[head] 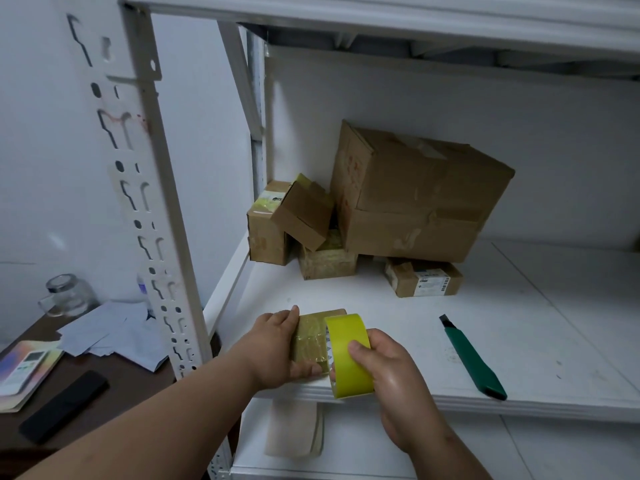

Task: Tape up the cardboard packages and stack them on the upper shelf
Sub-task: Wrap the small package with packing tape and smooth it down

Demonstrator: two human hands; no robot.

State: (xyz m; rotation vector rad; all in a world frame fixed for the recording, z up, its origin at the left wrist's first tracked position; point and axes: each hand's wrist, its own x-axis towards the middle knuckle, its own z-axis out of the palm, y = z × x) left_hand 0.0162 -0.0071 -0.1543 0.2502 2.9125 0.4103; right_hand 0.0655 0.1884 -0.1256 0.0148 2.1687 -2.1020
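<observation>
The left hand [277, 344] grips a small flat cardboard package [311, 337] at the front edge of the white shelf [519, 341], fingers curled over its far side and thumb under the near edge, probably to pin it while tape goes on. The right hand [391, 372] holds the yellow tape roll [346, 355] upright against the package's right end, fingers wrapped round the roll. A green utility knife [472, 358] lies near, to the right, likely for cutting. More cardboard boxes [415, 195] sit piled at the back.
</observation>
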